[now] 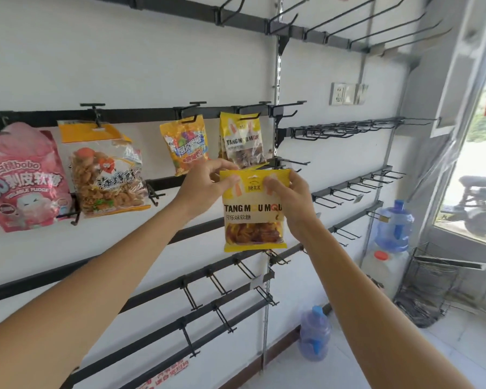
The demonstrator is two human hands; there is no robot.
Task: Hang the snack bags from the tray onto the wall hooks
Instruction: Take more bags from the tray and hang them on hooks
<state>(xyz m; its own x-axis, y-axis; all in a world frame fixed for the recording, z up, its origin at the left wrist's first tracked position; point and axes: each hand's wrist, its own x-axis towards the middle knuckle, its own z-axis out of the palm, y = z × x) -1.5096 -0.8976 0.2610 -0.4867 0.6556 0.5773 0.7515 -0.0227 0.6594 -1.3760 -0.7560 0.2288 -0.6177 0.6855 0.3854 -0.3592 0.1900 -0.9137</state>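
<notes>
A yellow "TANG MOU MOU" snack bag is held up in front of the wall, just below a matching yellow bag that hangs on a black hook. My left hand pinches the held bag's top left corner. My right hand pinches its top right corner, thumb on the front. The bag's hang hole sits between my thumbs, near the hook row behind it. Other hung bags: a colourful yellow one, a clear-and-orange one, a pink one. The tray is out of view.
Rows of bare black hooks run along the wall rails to the right and below. Blue water jugs and a wire rack stand on the floor at right, by a glass door. A wall socket sits above.
</notes>
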